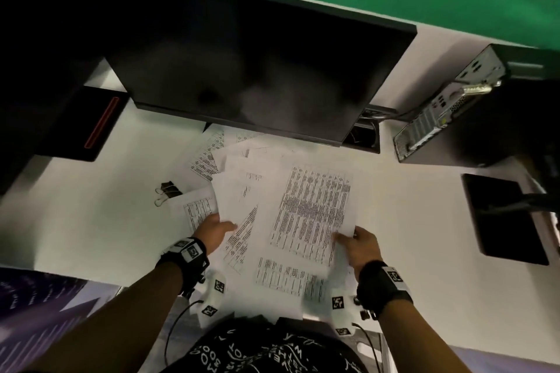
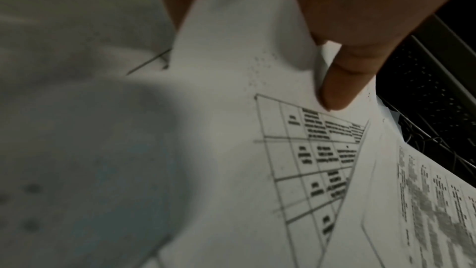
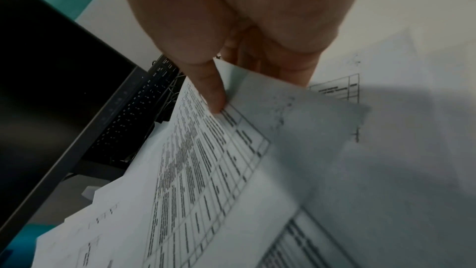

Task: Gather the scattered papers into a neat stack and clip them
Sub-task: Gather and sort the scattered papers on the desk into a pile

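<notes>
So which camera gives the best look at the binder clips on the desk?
The head view. The binder clips lie in full sight on the white desk, left of the papers, untouched by either hand. Neither wrist view shows them: both are filled with fingers and printed sheets.

Printed papers (image 1: 306, 215) fanned, overlapped askew on white desk below monitor; black binder clips (image 1: 168, 191) laid just left, apart.

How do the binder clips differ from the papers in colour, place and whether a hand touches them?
The binder clips are black with wire handles; the papers are white with printed tables. The clips lie untouched at the pile's left edge; the papers are pinched by the left hand and the right hand. Both are on the white desk.
</notes>
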The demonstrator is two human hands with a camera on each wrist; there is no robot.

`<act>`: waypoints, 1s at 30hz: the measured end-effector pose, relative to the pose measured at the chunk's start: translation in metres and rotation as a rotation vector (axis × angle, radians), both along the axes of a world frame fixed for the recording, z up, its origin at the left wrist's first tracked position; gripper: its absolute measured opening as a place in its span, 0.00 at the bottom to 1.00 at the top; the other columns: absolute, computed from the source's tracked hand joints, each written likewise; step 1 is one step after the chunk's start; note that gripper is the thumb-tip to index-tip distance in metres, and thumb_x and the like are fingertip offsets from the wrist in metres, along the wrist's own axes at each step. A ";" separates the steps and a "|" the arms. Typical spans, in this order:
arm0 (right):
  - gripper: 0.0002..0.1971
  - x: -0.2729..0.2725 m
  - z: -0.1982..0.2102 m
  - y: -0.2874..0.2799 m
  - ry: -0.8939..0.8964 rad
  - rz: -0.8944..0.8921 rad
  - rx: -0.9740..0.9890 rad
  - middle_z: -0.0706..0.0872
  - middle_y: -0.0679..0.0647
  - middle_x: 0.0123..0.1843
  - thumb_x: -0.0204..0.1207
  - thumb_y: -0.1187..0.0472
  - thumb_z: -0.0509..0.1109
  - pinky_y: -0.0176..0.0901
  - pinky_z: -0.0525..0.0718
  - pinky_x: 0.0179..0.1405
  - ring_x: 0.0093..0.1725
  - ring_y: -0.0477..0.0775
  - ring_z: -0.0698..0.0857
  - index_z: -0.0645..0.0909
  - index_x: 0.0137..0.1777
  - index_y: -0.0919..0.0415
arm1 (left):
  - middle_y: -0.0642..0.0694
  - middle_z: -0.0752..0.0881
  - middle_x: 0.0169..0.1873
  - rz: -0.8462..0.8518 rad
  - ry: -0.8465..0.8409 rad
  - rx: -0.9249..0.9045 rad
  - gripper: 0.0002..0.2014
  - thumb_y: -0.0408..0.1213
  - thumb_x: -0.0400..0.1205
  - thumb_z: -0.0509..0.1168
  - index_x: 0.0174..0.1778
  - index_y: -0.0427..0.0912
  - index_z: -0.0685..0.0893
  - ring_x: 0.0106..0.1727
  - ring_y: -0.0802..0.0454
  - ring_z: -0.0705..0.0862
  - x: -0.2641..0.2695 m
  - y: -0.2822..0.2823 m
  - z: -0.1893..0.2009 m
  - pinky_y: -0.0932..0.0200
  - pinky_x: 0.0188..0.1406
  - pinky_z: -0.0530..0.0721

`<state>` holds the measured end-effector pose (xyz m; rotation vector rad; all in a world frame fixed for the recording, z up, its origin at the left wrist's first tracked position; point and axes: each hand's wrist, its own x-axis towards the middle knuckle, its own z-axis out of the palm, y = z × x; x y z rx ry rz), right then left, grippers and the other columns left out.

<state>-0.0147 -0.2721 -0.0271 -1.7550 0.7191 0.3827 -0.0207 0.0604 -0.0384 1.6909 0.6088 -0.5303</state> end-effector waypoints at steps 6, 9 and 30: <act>0.11 -0.004 -0.004 0.003 -0.034 -0.046 -0.024 0.91 0.61 0.51 0.71 0.74 0.74 0.65 0.88 0.58 0.52 0.65 0.90 0.85 0.50 0.60 | 0.47 0.85 0.55 0.081 -0.022 -0.002 0.15 0.38 0.85 0.64 0.65 0.37 0.83 0.59 0.51 0.81 -0.002 -0.004 0.000 0.59 0.63 0.71; 0.21 -0.003 -0.005 0.012 -0.005 0.010 -0.053 0.91 0.61 0.54 0.62 0.72 0.76 0.66 0.89 0.55 0.52 0.65 0.89 0.82 0.57 0.63 | 0.46 0.88 0.55 0.108 0.001 -0.056 0.13 0.32 0.82 0.67 0.63 0.38 0.85 0.61 0.46 0.84 -0.002 -0.003 -0.001 0.55 0.64 0.75; 0.48 0.000 0.018 0.012 -0.130 0.224 0.030 0.75 0.49 0.74 0.62 0.46 0.87 0.53 0.77 0.73 0.73 0.54 0.78 0.65 0.79 0.54 | 0.48 0.90 0.46 -0.010 -0.256 0.051 0.13 0.30 0.75 0.75 0.55 0.40 0.85 0.55 0.45 0.87 -0.001 -0.021 0.079 0.53 0.57 0.81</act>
